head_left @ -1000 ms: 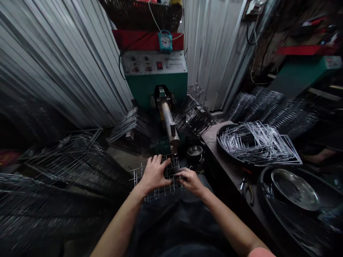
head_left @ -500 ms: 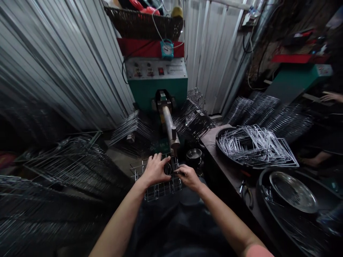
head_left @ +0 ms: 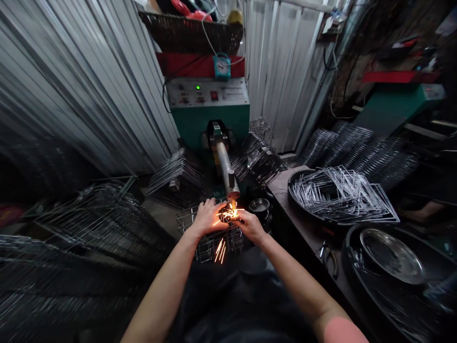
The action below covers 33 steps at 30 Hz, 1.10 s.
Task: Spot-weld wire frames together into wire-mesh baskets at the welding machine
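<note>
A wire basket (head_left: 210, 243) sits under the arm (head_left: 225, 167) of a green spot-welding machine (head_left: 209, 112). My left hand (head_left: 206, 216) lies on top of the basket with its fingers curled over the wires. My right hand (head_left: 250, 226) grips the basket's right side, pinching a wire beside the electrode. Orange sparks (head_left: 226, 216) fly out between the two hands and fall down the front of the basket. A green lamp is lit on the machine's panel.
Stacks of wire racks (head_left: 100, 219) fill the left side and lean by the machine. A round tray of bent wire frames (head_left: 342, 193) and a metal dish (head_left: 391, 255) sit on the bench at right. Pliers (head_left: 330, 257) lie near the bench edge. Corrugated metal walls stand behind.
Both hands have pushed the basket a little forward under the electrode. Sparks have appeared at the weld point and the green panel lamp has come on.
</note>
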{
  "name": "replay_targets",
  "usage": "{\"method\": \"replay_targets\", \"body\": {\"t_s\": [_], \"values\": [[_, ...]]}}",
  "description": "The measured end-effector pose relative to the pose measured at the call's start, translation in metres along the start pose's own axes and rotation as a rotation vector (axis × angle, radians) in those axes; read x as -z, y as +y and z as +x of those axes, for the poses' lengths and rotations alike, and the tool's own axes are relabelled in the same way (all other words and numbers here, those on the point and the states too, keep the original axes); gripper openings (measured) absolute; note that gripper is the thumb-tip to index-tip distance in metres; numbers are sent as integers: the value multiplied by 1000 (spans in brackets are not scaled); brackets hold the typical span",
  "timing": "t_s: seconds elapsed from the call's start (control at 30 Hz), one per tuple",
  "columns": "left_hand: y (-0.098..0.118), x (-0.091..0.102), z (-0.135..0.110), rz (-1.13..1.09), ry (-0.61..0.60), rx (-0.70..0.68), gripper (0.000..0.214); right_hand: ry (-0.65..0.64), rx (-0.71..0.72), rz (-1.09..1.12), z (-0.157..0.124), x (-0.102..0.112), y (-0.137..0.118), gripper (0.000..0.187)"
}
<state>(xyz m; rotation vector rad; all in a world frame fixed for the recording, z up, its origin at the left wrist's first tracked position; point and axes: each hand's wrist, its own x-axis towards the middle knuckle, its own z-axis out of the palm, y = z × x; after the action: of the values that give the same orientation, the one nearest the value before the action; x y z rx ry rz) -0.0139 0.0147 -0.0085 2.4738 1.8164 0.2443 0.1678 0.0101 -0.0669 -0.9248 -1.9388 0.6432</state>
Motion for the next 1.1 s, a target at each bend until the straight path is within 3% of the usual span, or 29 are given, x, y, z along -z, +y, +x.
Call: {"method": "replay_targets", "body": {"t_s": [0.13,0.27,0.4,0.53,0.7,0.87,1.0,1.1], "values": [[3,-2,-4,-3,50,40,75,88,-39,58,-6,0,-8,11],[3,-3,-3,-31,44,50,76,114,-123,38,-36,4,-11,29],[0,-5,7,-129,-35,139,77,40,-305,-3,-90,5,10,24],[-6,-9,20,-159,-8,152,76,-40,-468,-55,-141,7,38,19],[-15,-13,32,-140,-21,144,75,-25,-590,-41,-165,14,51,19],[-13,-17,36,-173,-24,136,73,-20,-610,-62,-176,33,42,20],[-19,-11,33,-249,-37,151,75,-31,-651,-140,-208,63,23,23],[-19,3,6,-433,119,167,81,11,-730,-195,-240,84,0,24]]}}
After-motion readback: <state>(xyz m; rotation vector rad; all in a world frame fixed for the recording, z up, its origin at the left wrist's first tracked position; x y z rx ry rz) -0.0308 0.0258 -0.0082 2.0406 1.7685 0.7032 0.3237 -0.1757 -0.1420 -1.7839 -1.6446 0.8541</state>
